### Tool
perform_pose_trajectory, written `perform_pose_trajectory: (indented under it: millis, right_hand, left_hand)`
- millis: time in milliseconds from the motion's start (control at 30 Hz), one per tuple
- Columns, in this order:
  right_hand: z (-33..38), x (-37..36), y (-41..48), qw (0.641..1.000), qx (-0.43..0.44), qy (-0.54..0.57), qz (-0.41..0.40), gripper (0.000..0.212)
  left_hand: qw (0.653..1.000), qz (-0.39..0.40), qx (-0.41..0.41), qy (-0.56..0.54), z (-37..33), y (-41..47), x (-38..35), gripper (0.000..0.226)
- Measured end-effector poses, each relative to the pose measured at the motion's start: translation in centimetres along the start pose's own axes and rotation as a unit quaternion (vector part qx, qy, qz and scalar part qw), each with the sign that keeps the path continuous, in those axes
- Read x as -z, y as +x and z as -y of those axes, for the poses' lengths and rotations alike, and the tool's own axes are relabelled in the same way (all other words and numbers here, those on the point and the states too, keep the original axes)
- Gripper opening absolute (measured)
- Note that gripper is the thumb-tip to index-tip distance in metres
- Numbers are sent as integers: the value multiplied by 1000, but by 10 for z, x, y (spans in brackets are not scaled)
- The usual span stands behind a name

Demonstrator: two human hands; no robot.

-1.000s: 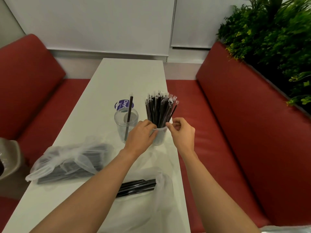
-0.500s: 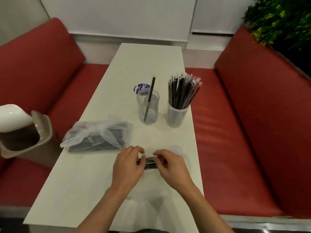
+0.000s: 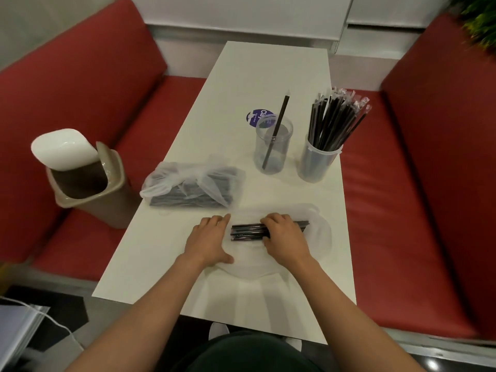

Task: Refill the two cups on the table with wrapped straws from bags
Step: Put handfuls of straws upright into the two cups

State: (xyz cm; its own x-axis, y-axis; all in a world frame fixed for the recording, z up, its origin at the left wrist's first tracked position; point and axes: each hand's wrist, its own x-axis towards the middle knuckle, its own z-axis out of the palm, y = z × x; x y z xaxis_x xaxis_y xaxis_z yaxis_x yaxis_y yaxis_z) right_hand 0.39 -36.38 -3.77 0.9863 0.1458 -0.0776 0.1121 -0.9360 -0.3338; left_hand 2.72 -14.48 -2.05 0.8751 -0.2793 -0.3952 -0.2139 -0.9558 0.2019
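Two clear cups stand on the white table [image 3: 268, 65]. The left cup [image 3: 272, 151] holds a single black straw; the right cup [image 3: 318, 162] is packed with several wrapped black straws. Near the front edge a small bundle of wrapped straws [image 3: 247, 232] lies inside an open clear bag [image 3: 319, 232]. My right hand [image 3: 285, 237] curls over the bundle and grips it. My left hand [image 3: 210, 237] lies flat on the bag just left of the straw ends, fingers straight. A second, tied bag of straws [image 3: 193, 187] lies at the table's left side.
A beige bin [image 3: 86, 178] with a white swing lid stands on the red bench [image 3: 107, 103] to the left. A purple sticker [image 3: 257, 116] sits behind the left cup. Red seating [image 3: 429, 183] flanks the right side; a plant [image 3: 480, 22] is at the top right.
My hands left the full cup and came down to the open bag near the front. Since half a second ago my left hand flattened and my right hand closed over the straw bundle.
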Motion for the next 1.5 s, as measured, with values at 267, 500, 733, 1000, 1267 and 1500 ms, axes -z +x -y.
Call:
perform_pose_trajectory:
  millis: [267, 500, 733, 1000, 1267, 1500]
  right_hand:
    - [9, -7, 10, 993, 43, -98, 52, 30]
    - [4, 2, 12, 991, 66, -105, 46, 21]
    - [-7, 29, 12, 995, 90, -32, 18, 33]
    - [-14, 47, 12, 993, 78, 63, 66, 9]
    - [-14, 18, 0, 991, 79, -13, 108, 32]
    - [-17, 30, 0, 990, 34, 75, 111, 20]
  left_hand:
    - [1000, -22, -17, -10, 10, 5, -3, 119]
    - [988, -88, -37, -118, 19, -5, -11, 98]
    - [989, -109, -46, -87, 24, -11, -9, 86]
    - [994, -41, -41, -98, 23, -6, 1, 103]
    - [934, -225, -14, -277, -6, -26, -22, 37]
    - [978, -129, 23, -162, -5, -15, -43, 64]
